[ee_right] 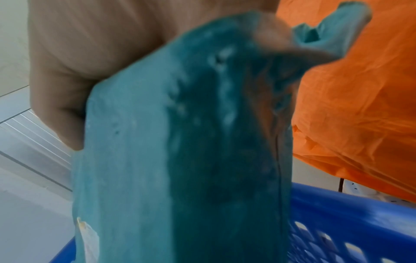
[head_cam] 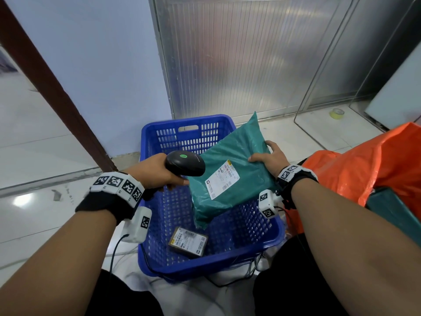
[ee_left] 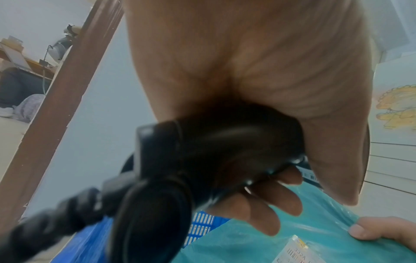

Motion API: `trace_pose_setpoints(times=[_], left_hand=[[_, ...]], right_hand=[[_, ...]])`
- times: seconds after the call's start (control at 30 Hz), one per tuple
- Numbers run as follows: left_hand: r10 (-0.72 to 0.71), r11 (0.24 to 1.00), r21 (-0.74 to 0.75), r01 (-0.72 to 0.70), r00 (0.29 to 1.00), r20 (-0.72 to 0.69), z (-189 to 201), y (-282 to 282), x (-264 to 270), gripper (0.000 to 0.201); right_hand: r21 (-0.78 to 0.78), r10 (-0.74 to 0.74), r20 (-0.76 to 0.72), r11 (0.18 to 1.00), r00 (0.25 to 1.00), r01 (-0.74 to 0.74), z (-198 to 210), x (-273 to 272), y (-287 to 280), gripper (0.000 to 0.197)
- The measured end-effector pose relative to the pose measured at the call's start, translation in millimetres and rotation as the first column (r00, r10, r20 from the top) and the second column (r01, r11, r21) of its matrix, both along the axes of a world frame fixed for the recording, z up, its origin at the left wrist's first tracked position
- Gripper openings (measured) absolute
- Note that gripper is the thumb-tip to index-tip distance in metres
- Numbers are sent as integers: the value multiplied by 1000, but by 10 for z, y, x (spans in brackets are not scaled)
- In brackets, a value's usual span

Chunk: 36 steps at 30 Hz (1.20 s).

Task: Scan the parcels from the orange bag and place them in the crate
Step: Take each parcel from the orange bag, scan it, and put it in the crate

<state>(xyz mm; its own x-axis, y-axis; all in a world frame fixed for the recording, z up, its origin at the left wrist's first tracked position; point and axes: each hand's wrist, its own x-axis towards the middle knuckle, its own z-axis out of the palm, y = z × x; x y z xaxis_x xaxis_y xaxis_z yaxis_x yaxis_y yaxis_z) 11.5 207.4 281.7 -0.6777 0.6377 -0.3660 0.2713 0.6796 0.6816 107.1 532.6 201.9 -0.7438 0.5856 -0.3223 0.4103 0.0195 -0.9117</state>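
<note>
Teal plastic, slack and glossy: the teal parcel [head_cam: 230,172] is gripped at its edge by the right hand [head_cam: 270,157] above the blue crate [head_cam: 268,226]. The left hand [head_cam: 152,172] holds the scanner [head_cam: 185,163], aimed at the label [head_cam: 222,179] (flatten wrinkles, I'd judge, then lower it in).

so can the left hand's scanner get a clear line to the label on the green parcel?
Probably yes: the left hand points the scanner at the label, which faces up, uncovered, beside the right hand.
</note>
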Motion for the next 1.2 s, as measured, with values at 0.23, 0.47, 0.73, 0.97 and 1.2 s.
trace_pose_setpoints(times=[0.23, 0.47, 0.73, 0.97, 1.2], left_hand=[[5, 1000, 13, -6, 1000, 27, -50, -57, -39, 14], [237, 963, 71, -261, 941, 243, -548, -137, -113, 19], [265, 964, -106, -243, 883, 387, -973, -148, -241, 18], [169, 981, -155, -117, 907, 387, -972, -15, -191, 14], [167, 982, -142, -122, 912, 375, -896, -56, -204, 14]], right_hand=[[38, 18, 44, 999, 999, -20, -38, -27, -8, 94], [411, 240, 303, 841, 922, -353, -3, -187, -382, 104], [507, 429, 536, 526, 727, -683, -165, -533, -756, 116], [450, 339, 452, 712, 825, -539, -186, -502, -547, 105], [362, 275, 459, 811, 845, -460, -236, -431, -431, 103]])
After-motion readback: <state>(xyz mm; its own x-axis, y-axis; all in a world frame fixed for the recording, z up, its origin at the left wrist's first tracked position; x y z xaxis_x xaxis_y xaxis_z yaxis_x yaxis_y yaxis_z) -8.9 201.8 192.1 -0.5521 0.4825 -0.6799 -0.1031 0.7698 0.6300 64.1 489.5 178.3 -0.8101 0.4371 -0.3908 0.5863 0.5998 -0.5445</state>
